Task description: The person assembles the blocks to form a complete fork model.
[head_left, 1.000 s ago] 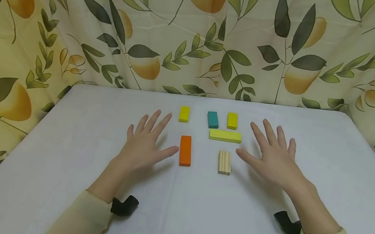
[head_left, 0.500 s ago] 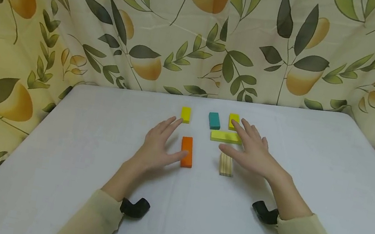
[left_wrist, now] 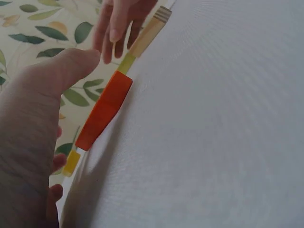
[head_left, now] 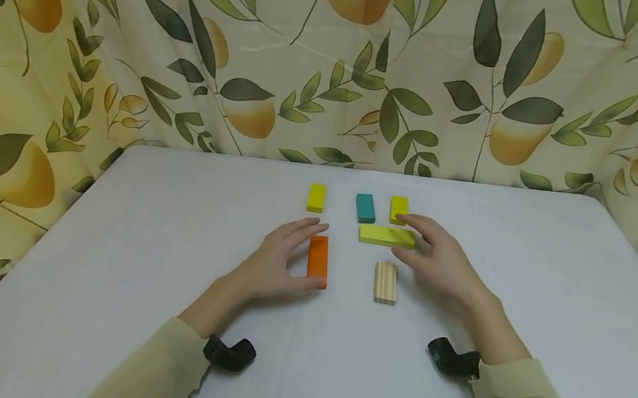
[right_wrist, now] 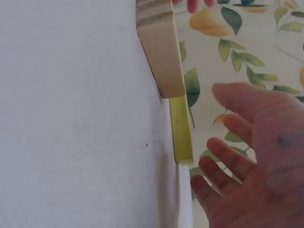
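Observation:
My left hand (head_left: pixel 276 264) spreads thumb and fingers around the orange block (head_left: pixel 318 259); in the left wrist view a gap shows between the thumb and that orange block (left_wrist: pixel 105 111). My right hand (head_left: pixel 441 262) hovers at the right end of the long yellow-green block (head_left: pixel 382 236), its fingers apart and holding nothing. In the right wrist view, the hand (right_wrist: pixel 251 166) is beside the yellow-green block (right_wrist: pixel 181 130), not touching it. Nearer the front lies a striped wooden block (head_left: pixel 386 283).
Along the back of the white table (head_left: pixel 166 202) lie a yellow block (head_left: pixel 316 198), a teal block (head_left: pixel 365 208) and another yellow block (head_left: pixel 399 207), the last partly behind my right fingertips. A patterned cloth (head_left: pixel 333 39) hangs behind the table.
Both hands have moved inward and lower: the left from beside the orange block to around it, the right leftward to the yellow-green block's end. The blocks have not visibly moved on the table.

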### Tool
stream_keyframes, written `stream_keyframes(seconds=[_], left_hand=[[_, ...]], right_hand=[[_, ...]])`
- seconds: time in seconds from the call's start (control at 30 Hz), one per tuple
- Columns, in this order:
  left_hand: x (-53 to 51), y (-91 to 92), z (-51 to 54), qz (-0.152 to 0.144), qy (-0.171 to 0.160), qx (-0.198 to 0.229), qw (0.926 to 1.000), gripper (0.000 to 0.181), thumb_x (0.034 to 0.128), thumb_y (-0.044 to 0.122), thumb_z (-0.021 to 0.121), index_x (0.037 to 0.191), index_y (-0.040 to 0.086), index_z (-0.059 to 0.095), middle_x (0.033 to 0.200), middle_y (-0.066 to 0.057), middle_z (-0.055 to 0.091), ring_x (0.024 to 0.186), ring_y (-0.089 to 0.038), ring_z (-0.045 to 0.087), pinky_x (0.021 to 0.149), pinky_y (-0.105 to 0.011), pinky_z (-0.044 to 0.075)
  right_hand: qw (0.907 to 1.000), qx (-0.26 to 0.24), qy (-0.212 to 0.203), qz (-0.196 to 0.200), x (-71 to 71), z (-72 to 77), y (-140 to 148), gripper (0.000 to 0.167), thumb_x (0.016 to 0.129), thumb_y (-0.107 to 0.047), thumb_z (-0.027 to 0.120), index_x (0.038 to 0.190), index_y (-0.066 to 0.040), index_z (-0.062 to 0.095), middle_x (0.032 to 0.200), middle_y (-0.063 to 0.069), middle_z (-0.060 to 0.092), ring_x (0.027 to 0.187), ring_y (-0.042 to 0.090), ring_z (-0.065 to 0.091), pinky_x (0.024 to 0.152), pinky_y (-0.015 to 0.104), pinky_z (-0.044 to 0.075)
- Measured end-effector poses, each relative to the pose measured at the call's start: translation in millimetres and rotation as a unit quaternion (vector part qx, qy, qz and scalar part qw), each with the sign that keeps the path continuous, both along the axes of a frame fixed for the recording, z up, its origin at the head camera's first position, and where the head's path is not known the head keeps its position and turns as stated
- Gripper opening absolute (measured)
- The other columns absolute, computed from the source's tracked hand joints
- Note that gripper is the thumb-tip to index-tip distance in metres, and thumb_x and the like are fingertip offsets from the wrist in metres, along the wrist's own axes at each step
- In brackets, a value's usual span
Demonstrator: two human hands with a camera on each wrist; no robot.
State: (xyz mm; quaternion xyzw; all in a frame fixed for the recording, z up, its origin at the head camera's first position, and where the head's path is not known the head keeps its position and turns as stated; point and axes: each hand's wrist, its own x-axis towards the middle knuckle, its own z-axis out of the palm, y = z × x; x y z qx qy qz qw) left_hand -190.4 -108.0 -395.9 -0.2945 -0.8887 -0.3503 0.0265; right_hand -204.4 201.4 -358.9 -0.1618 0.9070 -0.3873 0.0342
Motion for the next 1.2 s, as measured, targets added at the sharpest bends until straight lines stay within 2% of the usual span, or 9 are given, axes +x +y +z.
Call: stream_keyframes(seconds=[0.23,0.43,0.67,0.9,1.2], left_hand=[[-0.8,-1.9,-2.0,-0.012,0.0,-0.005,0.9999,0.076,0.0835,0.041,0.079,0.15,0.02,0.05,0.156,-0.004,0.042,0.143,-0.024,0.033,0.114,-0.057,0.026],[0.0,-2.5,-2.7,-0.009,-0.023,-0.034,0.9991,0.074,0.0834,0.042,0.078,0.15,0.023,0.05,0.157,-0.003,0.04,0.144,-0.026,0.031,0.114,-0.056,0.027],[0.3,-3.1,-1.1,-0.019,-0.018,-0.052,0.9983,0.069,0.0829,0.036,0.079,0.145,0.017,0.055,0.153,-0.007,0.043,0.143,-0.029,0.031,0.115,-0.055,0.026],[0.4,-4.0,0.2,-0.018,-0.025,-0.053,0.9981,0.066,0.0834,0.034,0.079,0.144,0.017,0.058,0.153,-0.006,0.044,0.143,-0.028,0.033,0.115,-0.054,0.026],[-0.9,0.9,1.6,-0.018,-0.032,-0.048,0.9982,0.066,0.0832,0.035,0.08,0.143,0.018,0.059,0.153,-0.004,0.045,0.143,-0.027,0.034,0.115,-0.054,0.027]], right_hand=[[0.9999,0.005,-0.005,-0.009,-7.5,-10.2,5,0.052,0.097,-0.018,0.069,0.145,-0.007,0.053,0.151,0.019,0.044,0.139,0.04,0.039,0.113,0.055,0.032],[0.9998,0.01,0.005,-0.017,-7.9,-13.0,8,0.044,0.097,-0.009,0.067,0.14,-0.004,0.058,0.147,0.021,0.048,0.14,0.041,0.039,0.113,0.054,0.032],[0.9992,0.017,0.022,-0.028,-10.2,-18.3,10,0.034,0.097,-0.001,0.063,0.131,-0.004,0.065,0.142,0.02,0.055,0.137,0.041,0.043,0.112,0.056,0.033],[0.9984,0.011,0.04,-0.037,-9.3,-19.6,9,0.031,0.095,0.003,0.063,0.125,-0.003,0.068,0.134,0.02,0.061,0.131,0.04,0.05,0.109,0.056,0.037],[0.9985,-0.007,0.035,-0.04,-7.7,-16.3,9,0.029,0.096,0.0,0.066,0.124,-0.005,0.07,0.135,0.018,0.061,0.13,0.037,0.051,0.108,0.054,0.039]])
